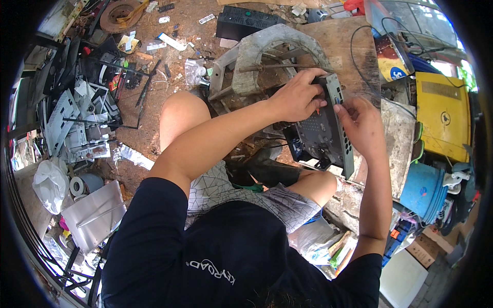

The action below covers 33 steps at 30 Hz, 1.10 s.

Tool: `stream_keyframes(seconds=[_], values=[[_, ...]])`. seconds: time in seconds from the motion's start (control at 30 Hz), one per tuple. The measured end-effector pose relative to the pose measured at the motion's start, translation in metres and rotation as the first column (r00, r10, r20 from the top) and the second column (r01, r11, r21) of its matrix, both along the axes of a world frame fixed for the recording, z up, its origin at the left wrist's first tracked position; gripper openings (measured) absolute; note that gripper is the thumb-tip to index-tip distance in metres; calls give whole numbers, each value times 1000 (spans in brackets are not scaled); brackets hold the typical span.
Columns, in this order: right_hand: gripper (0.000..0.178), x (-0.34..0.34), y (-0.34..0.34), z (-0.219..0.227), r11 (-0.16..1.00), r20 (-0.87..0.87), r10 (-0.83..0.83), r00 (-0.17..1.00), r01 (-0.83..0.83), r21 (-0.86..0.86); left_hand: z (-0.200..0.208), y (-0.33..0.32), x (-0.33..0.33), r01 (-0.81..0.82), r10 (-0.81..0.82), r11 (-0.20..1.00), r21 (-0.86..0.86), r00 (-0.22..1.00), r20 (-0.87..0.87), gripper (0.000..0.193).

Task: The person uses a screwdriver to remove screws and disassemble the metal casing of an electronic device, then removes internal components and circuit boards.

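Head view. The left hand [298, 97] grasped the upper end of a dark grey, flat, box-shaped metal casing [310, 131], fingers bent over the edge, probably to keep it standing tilted rather than lying flat. A spot of orange showed at those fingertips, too small to identify. The right hand [362, 123] was at the opposite side of the casing, thumb against its long, narrow grey panel with port openings [345, 136]; fingers curled. Whether this hand pinched something or only pressed could not be told. The tilt turned the panel toward the right hand, presumably for easy reach.

Just beyond the left-hand grip stood a worn grey, angular metal frame with a rounded opening [251, 56], seemingly a rest for work; contact with the casing was hidden by hand and forearm. Beyond the right hand lay a flat brown wooden board [354, 56]. Well left of the grip: a heap of silver and black scrap parts [77, 120], probably pushed aside to leave working room. Well right of it: a yellow metal box [444, 118] and a blue plastic bucket [423, 190], both clear of the forearms.
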State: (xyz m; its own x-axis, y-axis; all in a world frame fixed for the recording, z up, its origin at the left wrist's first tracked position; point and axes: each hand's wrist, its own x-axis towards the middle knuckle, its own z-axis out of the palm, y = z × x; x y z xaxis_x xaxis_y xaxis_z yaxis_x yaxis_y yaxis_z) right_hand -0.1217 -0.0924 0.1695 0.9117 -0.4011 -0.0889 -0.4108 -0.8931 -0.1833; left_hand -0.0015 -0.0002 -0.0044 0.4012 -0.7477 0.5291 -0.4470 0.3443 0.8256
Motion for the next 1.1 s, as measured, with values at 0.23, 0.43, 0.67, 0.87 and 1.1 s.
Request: stream_keyframes(seconds=[0.23,0.43,0.67,0.87,1.1], values=[[18,2,2,1,999,23,-29,999,28,38,0,-2,-1,-6,5,1000,4,1000,18,25],[18,1,-1,-1,995,13,53,999,-51,-87,0,-3,-1,-8,8,1000,16,1000,12,25],[16,3,2,4,999,-7,2,1000,-2,-44,-1,-2,0,8,-8,1000,2,1000,5,24],[17,1,-2,0,999,17,31,999,-30,-31,0,-2,-1,3,-3,1000,-10,1000,0,23],[19,1,0,3,1000,16,24,1000,-24,7,0,-4,-2,2,-2,1000,-4,1000,3,21]])
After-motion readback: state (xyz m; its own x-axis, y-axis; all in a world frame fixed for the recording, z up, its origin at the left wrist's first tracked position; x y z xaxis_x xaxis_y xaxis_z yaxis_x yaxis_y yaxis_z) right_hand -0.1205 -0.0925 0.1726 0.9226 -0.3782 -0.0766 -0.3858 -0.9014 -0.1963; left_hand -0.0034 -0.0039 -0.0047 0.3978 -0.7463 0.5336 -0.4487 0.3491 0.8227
